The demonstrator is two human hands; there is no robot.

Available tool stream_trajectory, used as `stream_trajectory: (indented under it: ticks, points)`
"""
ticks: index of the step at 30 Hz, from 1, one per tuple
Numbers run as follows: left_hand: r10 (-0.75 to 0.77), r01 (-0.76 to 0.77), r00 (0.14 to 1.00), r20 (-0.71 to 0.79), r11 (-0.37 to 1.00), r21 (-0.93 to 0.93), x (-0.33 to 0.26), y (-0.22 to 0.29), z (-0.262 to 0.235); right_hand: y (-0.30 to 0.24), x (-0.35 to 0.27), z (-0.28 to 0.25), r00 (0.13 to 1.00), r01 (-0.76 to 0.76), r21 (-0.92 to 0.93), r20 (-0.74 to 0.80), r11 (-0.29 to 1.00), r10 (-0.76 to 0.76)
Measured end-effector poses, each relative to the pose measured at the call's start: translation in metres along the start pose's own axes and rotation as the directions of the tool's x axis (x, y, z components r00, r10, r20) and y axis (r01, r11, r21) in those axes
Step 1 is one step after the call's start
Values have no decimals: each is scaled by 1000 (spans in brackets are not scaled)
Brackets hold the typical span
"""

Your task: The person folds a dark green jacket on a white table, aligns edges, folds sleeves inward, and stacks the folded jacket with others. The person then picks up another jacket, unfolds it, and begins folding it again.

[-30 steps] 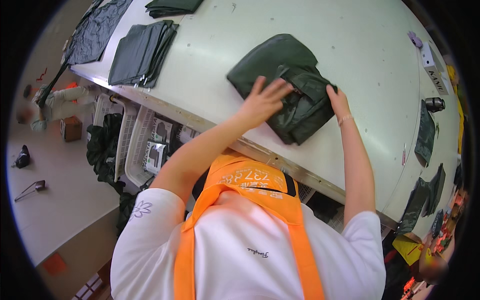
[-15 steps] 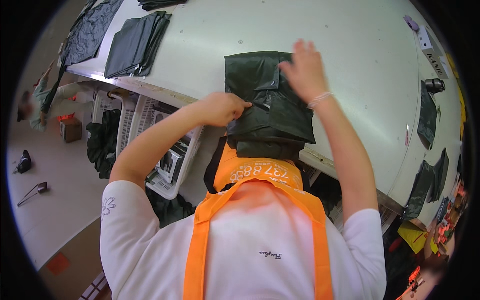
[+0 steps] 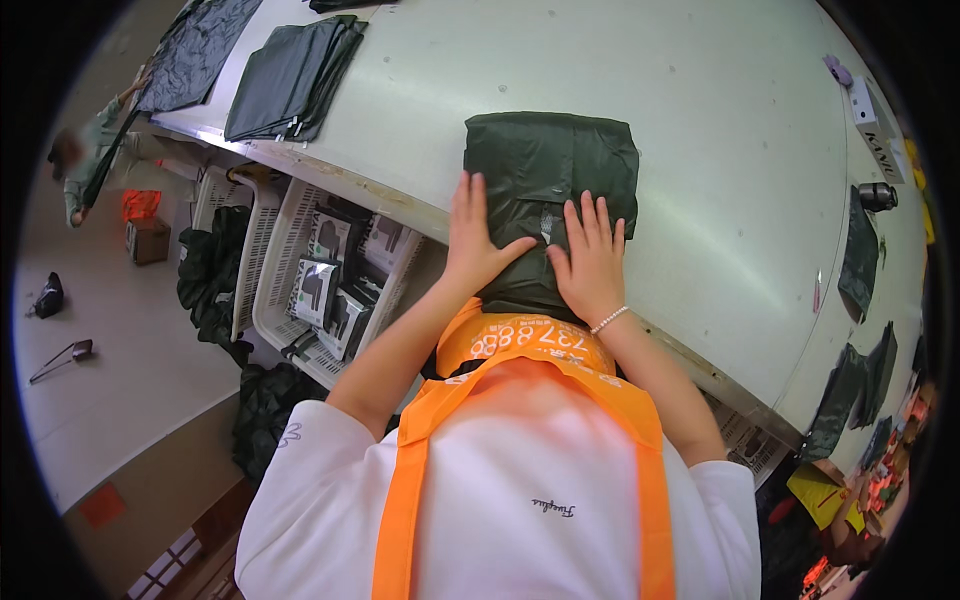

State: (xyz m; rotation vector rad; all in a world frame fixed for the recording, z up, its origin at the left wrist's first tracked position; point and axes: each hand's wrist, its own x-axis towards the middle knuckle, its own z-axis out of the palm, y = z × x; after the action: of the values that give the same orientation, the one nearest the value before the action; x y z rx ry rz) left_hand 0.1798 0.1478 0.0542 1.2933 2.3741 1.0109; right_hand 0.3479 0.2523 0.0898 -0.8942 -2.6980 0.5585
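A folded dark green garment (image 3: 545, 155) of shiny, waterproof-looking fabric lies at the near edge of the pale table, its lower part hanging against my orange apron. My left hand (image 3: 478, 240) rests along its left side, fingers stretched out and thumb pointing inward. Flat on the lower right of the garment lies my right hand (image 3: 590, 255), fingers a little spread. A small light label or print shows between the two hands. Neither hand grips the cloth.
Folded dark garments (image 3: 295, 80) are stacked at the table's far left. Below the edge, a white basket (image 3: 270, 285) holds several packaged items. More dark pieces (image 3: 858, 255) lie at the right, near a white box (image 3: 876, 130). Another person (image 3: 95, 160) stands far left.
My right hand has come down from above the garment's upper right onto its lower part. My left hand has opened out flat. The garment's top now looks smoother, its flap no longer visible.
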Motion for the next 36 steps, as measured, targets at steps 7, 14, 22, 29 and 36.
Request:
stream_trajectory:
  ticks: [7,14,22,29,36]
  points:
    - [-629,649,758,173,700,-299,-31,9,-5,46,0,35,769,-423,507,-237,751,594]
    - [-474,724,679,560,561,-402,-31,-27,-14,42,10,27,787,-561,572,142,599,601]
    - [-295,529,826,481,701,-479,4,-31,-39,19,13,30,818,-477,748,187,461,544]
    - [-311,296,895,318,950,97,68,-48,-53,-67,102,30,837,-506,307,-52,806,545]
    - [5,-50,951,310,989,139,152,-92,-60,-169,220,50,950,-267,-343,61,900,305]
